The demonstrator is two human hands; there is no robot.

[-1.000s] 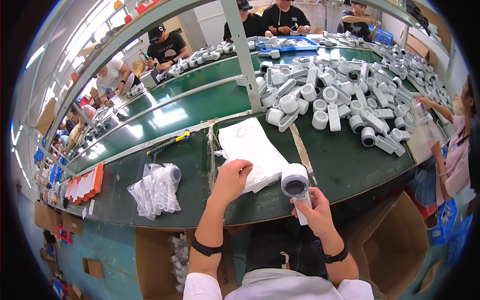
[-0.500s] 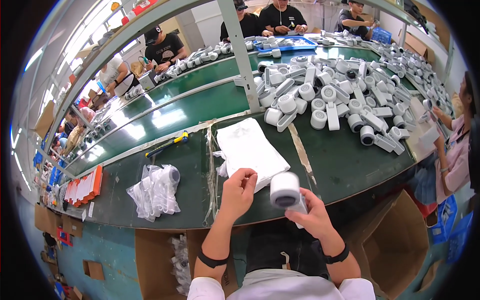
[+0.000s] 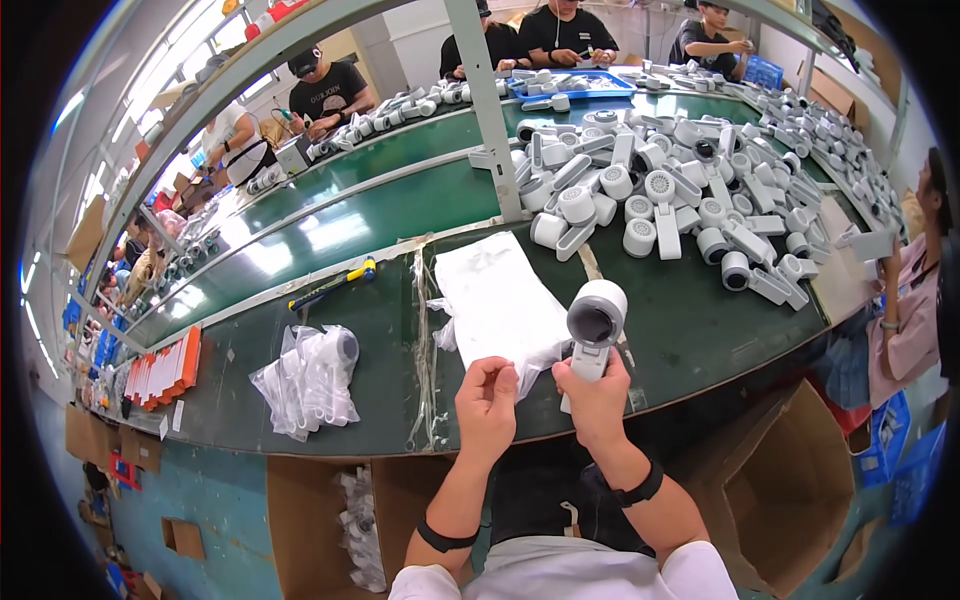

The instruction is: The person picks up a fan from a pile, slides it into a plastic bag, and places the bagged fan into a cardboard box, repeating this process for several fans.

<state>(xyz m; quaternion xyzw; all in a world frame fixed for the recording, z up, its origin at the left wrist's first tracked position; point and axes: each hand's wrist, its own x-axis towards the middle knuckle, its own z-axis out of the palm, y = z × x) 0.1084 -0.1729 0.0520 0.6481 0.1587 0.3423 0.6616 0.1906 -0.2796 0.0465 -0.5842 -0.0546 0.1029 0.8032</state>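
My right hand [image 3: 600,402] is wrapped round the flat handle of a white hair dryer [image 3: 597,312]. The dryer stands upright, its round dark opening turned towards me. To its left, my left hand [image 3: 487,408] is closed in a pinch at the near edge of a stack of white plastic bags [image 3: 495,300]. A thin, crinkled bag edge shows beside those fingertips. Further left on the green bench lie bagged hair dryers [image 3: 308,382] in clear plastic.
A big heap of white dryers [image 3: 660,190] covers the bench's far right. A yellow-and-black hammer [image 3: 333,284] and orange-edged cards [image 3: 165,370] lie left. A metal post [image 3: 485,110] rises ahead. Open cartons [image 3: 785,480] stand below. Several co-workers sit around.
My right hand has raised the dryer and tilted it upright, so its opening faces me. My left hand has shifted slightly right and nearer along the bag stack, whose near edge is now lifted and crinkled.
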